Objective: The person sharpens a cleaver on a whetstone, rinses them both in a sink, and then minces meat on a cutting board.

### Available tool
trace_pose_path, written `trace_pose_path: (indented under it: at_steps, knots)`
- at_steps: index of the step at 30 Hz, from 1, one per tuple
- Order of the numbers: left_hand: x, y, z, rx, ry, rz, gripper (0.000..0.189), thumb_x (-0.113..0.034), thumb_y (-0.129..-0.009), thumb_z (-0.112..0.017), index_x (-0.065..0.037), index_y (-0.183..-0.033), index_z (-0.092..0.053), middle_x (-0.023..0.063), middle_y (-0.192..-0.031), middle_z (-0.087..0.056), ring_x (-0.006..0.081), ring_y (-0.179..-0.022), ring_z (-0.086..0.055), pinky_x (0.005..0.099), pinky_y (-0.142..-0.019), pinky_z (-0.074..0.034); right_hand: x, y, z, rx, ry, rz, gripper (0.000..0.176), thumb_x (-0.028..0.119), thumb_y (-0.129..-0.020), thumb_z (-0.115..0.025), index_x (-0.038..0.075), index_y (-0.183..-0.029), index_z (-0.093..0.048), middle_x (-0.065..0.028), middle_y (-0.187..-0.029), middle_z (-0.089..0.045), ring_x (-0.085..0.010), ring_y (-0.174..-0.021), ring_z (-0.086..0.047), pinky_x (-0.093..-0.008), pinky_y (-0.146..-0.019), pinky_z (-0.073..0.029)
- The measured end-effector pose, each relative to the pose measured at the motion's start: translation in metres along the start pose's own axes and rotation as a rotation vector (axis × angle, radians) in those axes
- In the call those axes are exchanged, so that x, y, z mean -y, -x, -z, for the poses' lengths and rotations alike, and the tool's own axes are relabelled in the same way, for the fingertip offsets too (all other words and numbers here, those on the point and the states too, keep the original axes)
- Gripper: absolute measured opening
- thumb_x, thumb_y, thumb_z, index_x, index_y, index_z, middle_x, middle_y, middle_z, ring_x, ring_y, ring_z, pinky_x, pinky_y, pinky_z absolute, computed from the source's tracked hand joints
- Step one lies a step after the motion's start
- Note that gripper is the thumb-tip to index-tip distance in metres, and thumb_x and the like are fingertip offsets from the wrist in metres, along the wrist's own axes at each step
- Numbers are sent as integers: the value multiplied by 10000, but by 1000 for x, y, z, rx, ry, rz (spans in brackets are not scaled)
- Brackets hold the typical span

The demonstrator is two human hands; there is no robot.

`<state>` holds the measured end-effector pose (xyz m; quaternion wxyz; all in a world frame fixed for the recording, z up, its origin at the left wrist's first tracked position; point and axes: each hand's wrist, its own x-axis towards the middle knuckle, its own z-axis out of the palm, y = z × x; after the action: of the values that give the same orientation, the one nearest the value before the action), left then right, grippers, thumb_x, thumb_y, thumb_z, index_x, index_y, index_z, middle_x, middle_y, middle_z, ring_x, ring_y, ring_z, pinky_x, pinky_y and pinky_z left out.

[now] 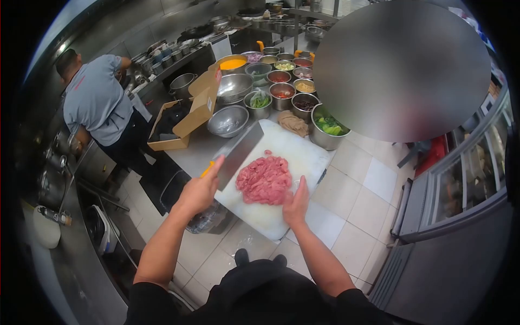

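I look down at two bare hands above the white cutting board (254,221); the board lies on the steel desk (190,154), and its near end is turned toward the person who wears the camera. The left hand (199,190) is closed around the orange handle of the cleaver (242,151); its index finger is stretched forward along the tool, and the wide blade stands along the left side of the board. The right hand (296,203) is open, with the fingers extended and pointing away from the body; it is at the right edge of the meat (263,181), but I cannot tell how firmly it touches. The meat is raw and pink, in one pile of pieces on the middle of the board; one small piece lies just beyond the pile.

Beyond the board I see the brown cloth (293,123); to its right there is the pot of leafy greens (329,125), and to its left the metal bowl (228,121); more containers with food stand behind them. The open cardboard box (196,111) is on the left; farther left, another person (103,103) in a grey shirt bends toward the far counter.
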<state>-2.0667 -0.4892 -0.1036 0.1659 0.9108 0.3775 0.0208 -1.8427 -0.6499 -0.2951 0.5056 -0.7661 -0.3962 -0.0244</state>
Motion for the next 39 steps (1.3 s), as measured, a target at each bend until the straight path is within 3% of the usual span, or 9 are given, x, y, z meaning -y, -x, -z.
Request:
trace_pose_path:
  at_steps: [5,7,15,21,25,29,33,37,39]
  knots:
    - [13,-10,-50,135,-236,156,845,-72,-897,-506,-367,-1577,-100,248,-939,-694,411,-825,-700,508,-728,-547,3,-1,-2,55,126,6,731,372,-983,-490,-92,-1492,-245,-306,-1514,-333,-440,-1394,-337,-522,-1164,-218]
    - [5,0,-86,148,-209,42,893,-38,-863,-491,-371,-1581,-75,255,-931,-688,414,-838,-706,508,-744,-564,3,-2,-2,76,166,5,725,353,-978,-498,-94,-1490,-246,-307,-1520,-326,-433,-1406,-328,-520,-1169,-213]
    - [-1,-17,-67,212,-149,-145,786,-84,-912,-450,-391,-1569,-149,262,-886,-679,440,-781,-672,529,-709,-518,9,-4,0,114,193,-47,735,353,-978,-501,-100,-1491,-232,-314,-1519,-326,-423,-1409,-336,-521,-1178,-202]
    - [5,-2,-41,-59,258,-29,667,-170,-982,-458,-367,-1563,-194,283,-814,-659,468,-721,-644,535,-708,-508,9,-3,1,71,132,-68,743,380,-989,-479,-94,-1501,-223,-312,-1512,-339,-425,-1404,-342,-503,-1179,-213]
    - [18,-26,-36,325,-132,-193,698,-162,-976,-472,-255,-1581,-136,310,-845,-657,470,-759,-653,527,-711,-518,8,-3,2,58,134,-55,774,419,-984,-477,-94,-1503,-219,-312,-1504,-352,-427,-1397,-351,-497,-1179,-218]
    - [13,-6,-28,58,116,-116,686,-164,-968,-469,-316,-1572,-182,273,-828,-668,447,-788,-662,524,-735,-499,8,-4,1,37,144,-52,803,452,-974,-484,-93,-1502,-221,-309,-1501,-356,-429,-1392,-354,-500,-1178,-219]
    - [27,-28,-42,353,-122,-216,717,-153,-968,-490,-301,-1577,-143,303,-854,-661,482,-773,-647,548,-723,-500,6,-2,-1,10,168,-5,759,411,-980,-484,-46,-1524,-218,-265,-1507,-369,-432,-1367,-366,-491,-1157,-249]
    - [11,-19,-24,136,111,-156,698,-172,-974,-490,-357,-1566,-171,306,-848,-659,495,-782,-643,554,-739,-497,8,-4,0,29,185,-33,756,447,-997,-450,-43,-1525,-217,-264,-1506,-369,-430,-1365,-367,-488,-1156,-252]
    - [19,-35,-40,304,-83,-157,698,-172,-980,-469,-357,-1571,-147,266,-867,-674,468,-797,-652,543,-740,-492,14,-5,3,42,144,-49,749,442,-1000,-446,-41,-1525,-218,-264,-1501,-373,-431,-1360,-370,-486,-1154,-255]
